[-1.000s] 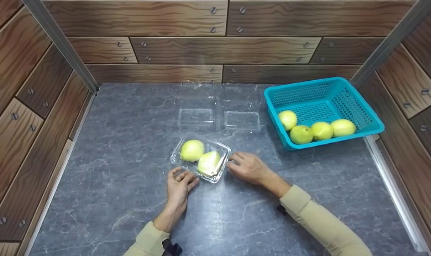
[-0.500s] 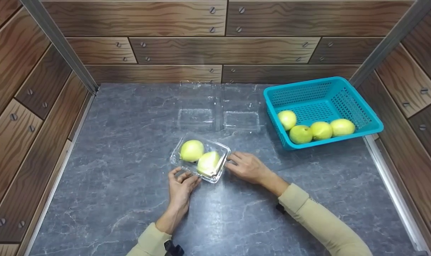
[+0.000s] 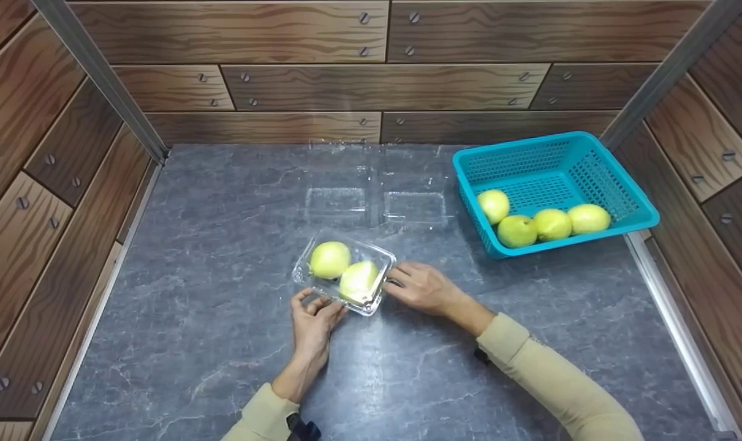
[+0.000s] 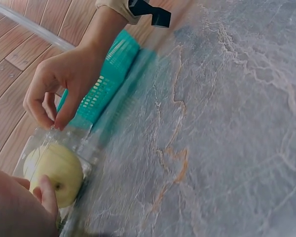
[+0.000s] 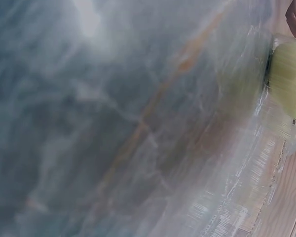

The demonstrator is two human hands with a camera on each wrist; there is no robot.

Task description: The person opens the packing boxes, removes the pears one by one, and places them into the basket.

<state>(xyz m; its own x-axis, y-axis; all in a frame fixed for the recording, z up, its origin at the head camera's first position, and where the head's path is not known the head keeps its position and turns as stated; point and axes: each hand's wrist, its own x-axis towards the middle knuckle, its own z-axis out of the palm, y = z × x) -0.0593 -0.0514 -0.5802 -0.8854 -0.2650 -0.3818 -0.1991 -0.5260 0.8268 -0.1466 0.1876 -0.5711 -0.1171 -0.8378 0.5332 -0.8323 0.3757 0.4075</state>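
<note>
In the head view, a clear plastic clamshell box [image 3: 368, 246] sits mid-table holding two yellow-green fruits, the rear one [image 3: 330, 260] and the nearer one [image 3: 358, 282]. My left hand [image 3: 312, 324] grips the near edge, with thumb and fingers at the rim. On the right side, my right hand [image 3: 426, 288] pinches the box's edge; the left wrist view shows thumb and fingertip together there, above a fruit [image 4: 59, 173]. The right wrist view catches a fruit [image 5: 288, 79] through the plastic at its right border, with only parts of the hands.
A turquoise basket [image 3: 567, 244] at the back right holds several more yellow-green fruits [image 3: 552, 224]. Behind the box stand two more clear plastic containers, one on the left [image 3: 336, 199] and one on the right [image 3: 415, 205]. Wood-patterned walls [image 3: 303, 86] enclose the grey marbled table [image 3: 211, 257].
My right hand has shifted slightly left, closer in on the box's right edge. The left hand has edged a little to the right along the near rim. The box stays in place.
</note>
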